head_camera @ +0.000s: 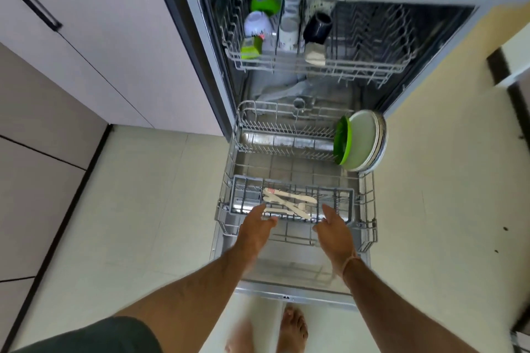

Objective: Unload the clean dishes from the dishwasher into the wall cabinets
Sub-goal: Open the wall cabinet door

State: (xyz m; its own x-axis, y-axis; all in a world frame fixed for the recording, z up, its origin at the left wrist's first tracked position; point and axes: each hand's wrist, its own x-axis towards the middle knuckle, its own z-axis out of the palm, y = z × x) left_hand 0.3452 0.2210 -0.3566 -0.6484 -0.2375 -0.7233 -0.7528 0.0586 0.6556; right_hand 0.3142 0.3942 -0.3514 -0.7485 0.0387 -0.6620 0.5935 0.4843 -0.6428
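At the near end of the lower rack (370, 209), the cutlery basket (236, 198) is flanked by both hands: left hand (256, 228) at its near-left corner, right hand (335, 231) at its near-right edge. Fingers of both are extended and loose, nothing gripped. Contact with the basket wire can't be confirmed.

White cutlery (289, 203) is laid flat inside the basket. Stacked plates (364, 140) are stood on edge at the rack's far right.

Likely step: basket or cutlery to be lifted out. The basket is best gripped at both ends and kept level, since the loose pieces could slide. Otherwise the pieces should be gathered by the handles.

Hard to read: the upper rack (315, 67), above and behind the lower rack, is blurred. Only a dark mug (317, 27) is made out clearly. Plate count can't be told. The wall cabinets are not in view.
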